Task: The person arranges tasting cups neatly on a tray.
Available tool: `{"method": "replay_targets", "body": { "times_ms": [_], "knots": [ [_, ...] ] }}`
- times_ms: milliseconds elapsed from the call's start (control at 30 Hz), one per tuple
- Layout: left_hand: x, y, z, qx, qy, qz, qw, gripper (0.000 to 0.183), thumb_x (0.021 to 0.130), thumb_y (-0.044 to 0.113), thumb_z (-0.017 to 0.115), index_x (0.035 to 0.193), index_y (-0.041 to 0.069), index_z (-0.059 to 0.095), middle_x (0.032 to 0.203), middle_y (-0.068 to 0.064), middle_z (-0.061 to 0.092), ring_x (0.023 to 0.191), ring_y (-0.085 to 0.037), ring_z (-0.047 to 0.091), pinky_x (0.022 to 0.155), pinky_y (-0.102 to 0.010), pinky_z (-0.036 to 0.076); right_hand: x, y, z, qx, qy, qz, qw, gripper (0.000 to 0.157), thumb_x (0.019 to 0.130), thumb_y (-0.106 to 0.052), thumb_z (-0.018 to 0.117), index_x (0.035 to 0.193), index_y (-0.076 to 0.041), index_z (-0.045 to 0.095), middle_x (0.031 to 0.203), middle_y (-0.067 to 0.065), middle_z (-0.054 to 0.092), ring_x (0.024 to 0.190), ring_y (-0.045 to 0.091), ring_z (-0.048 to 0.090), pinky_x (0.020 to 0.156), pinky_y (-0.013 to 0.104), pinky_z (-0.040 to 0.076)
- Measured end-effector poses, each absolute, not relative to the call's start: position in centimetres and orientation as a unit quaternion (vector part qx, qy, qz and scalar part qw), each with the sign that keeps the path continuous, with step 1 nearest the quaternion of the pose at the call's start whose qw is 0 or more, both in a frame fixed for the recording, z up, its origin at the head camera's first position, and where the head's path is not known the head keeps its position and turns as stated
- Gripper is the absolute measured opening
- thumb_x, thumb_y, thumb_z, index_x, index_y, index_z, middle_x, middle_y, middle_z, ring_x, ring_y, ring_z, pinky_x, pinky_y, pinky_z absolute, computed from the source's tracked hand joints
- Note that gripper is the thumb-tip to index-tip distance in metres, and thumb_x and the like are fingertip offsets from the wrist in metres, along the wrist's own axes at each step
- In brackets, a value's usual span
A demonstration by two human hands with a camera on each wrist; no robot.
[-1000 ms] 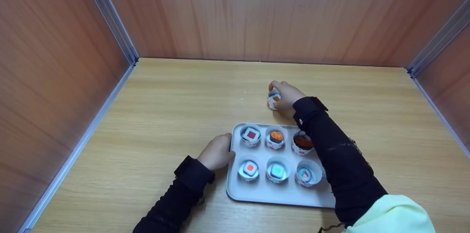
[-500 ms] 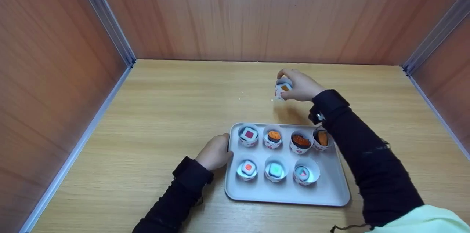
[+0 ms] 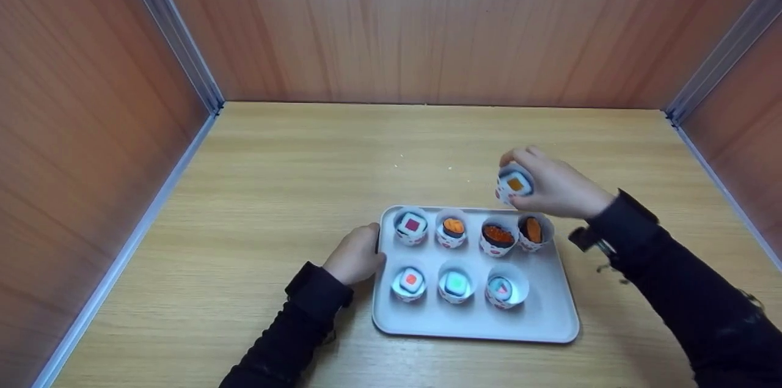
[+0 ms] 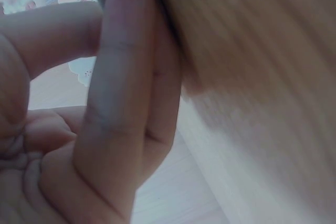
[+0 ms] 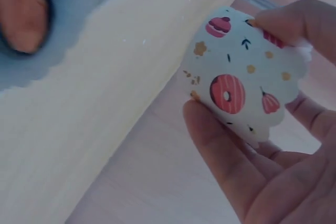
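My right hand [image 3: 555, 187] pinches a paper baking cup [image 3: 503, 190] between thumb and fingers, above the table behind the tray's back right part. Inside that cup sits a white toy sushi piece with an orange-yellow square on top. The right wrist view shows its outer wall [image 5: 228, 66], printed with doughnuts and cupcakes. My left hand [image 3: 353, 256] grips the left edge of a pale grey tray [image 3: 550, 311]; in the left wrist view its fingers [image 4: 118, 77] reach up to the rim. Several similar filled cups stand on the tray in two rows.
The back row ends on the right with a red-topped piece in a cup [image 3: 498, 236] and a brown-orange one [image 3: 533, 231], side by side. Three cups form the front row, the rightmost being a triangle-marked one [image 3: 506, 286]. Wooden panels [image 3: 421, 27] enclose the table.
My right hand has lifted the paper cup off the table behind the tray and carried it to the right and toward the tray's back right. The left hand stays on the tray edge.
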State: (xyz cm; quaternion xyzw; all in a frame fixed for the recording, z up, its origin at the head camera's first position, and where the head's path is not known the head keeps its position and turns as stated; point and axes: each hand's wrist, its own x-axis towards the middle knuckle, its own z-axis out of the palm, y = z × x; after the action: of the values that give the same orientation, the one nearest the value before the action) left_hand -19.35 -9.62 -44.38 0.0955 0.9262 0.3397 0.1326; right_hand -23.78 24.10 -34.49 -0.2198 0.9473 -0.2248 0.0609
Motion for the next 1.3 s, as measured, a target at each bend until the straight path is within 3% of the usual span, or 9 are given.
{"method": "replay_targets", "body": {
  "times_ms": [233,500,700,933,1200,1300],
  "knots": [
    [-19.4,-9.6,-44.5,0.098,0.925,0.341,0.134,0.032,0.087,-0.001,0.060,0.118,-0.005,0.059,0.104,-0.016,0.067,0.088,-0.021,0.060,0.085,-0.040,0.054,-18.5,26.4,-35.6,-0.235,0.953,-0.192,0.028,0.055,0.078,-0.019,0.078,0.127,-0.013,0.053,0.114,0.009,0.057,0.092,0.021,0.061,0.069,0.027,0.055],
    [-19.2,-9.9,-44.2,0.116,0.927,0.338,0.116,0.027,0.084,-0.003,0.060,0.111,-0.006,0.060,0.100,-0.016,0.067,0.087,-0.020,0.060,0.081,-0.039,0.054,-14.2,28.3,-37.7,-0.213,0.958,-0.186,0.052,0.052,0.079,-0.021,0.080,0.124,-0.015,0.055,0.110,0.003,0.057,0.092,0.014,0.058,0.071,0.026,0.051],
    [-19.2,-9.9,-44.0,0.112,0.925,0.343,0.120,0.028,0.083,-0.004,0.060,0.111,-0.005,0.060,0.100,-0.015,0.067,0.086,-0.020,0.059,0.082,-0.039,0.054,-13.1,28.5,-39.6,-0.204,0.951,-0.212,0.100,0.053,0.079,-0.021,0.080,0.125,-0.017,0.054,0.113,0.004,0.056,0.093,0.015,0.057,0.068,0.023,0.050],
    [-19.1,-9.9,-44.1,0.122,0.924,0.343,0.112,0.029,0.083,-0.004,0.059,0.111,-0.005,0.061,0.100,-0.015,0.067,0.087,-0.021,0.060,0.083,-0.040,0.054,-12.8,28.0,-41.1,-0.197,0.943,-0.235,0.128,0.051,0.078,-0.014,0.080,0.120,-0.020,0.052,0.127,0.017,0.051,0.095,0.021,0.060,0.069,0.027,0.053],
    [-19.1,-10.0,-44.2,0.120,0.926,0.342,0.110,0.030,0.083,-0.004,0.060,0.112,-0.005,0.062,0.103,-0.017,0.068,0.092,-0.023,0.062,0.088,-0.043,0.054,-12.7,27.9,-41.8,-0.204,0.943,-0.238,0.115,0.055,0.075,-0.016,0.082,0.120,-0.020,0.052,0.120,0.009,0.053,0.099,0.021,0.058,0.074,0.030,0.053],
    [-19.1,-10.0,-44.3,0.121,0.926,0.341,0.108,0.030,0.083,-0.004,0.060,0.113,-0.005,0.062,0.104,-0.017,0.068,0.092,-0.022,0.062,0.088,-0.042,0.053,-12.8,28.1,-41.8,-0.213,0.940,-0.238,0.121,0.055,0.077,-0.028,0.083,0.122,-0.021,0.051,0.121,0.008,0.053,0.099,0.020,0.057,0.075,0.028,0.051]
  ]
}}
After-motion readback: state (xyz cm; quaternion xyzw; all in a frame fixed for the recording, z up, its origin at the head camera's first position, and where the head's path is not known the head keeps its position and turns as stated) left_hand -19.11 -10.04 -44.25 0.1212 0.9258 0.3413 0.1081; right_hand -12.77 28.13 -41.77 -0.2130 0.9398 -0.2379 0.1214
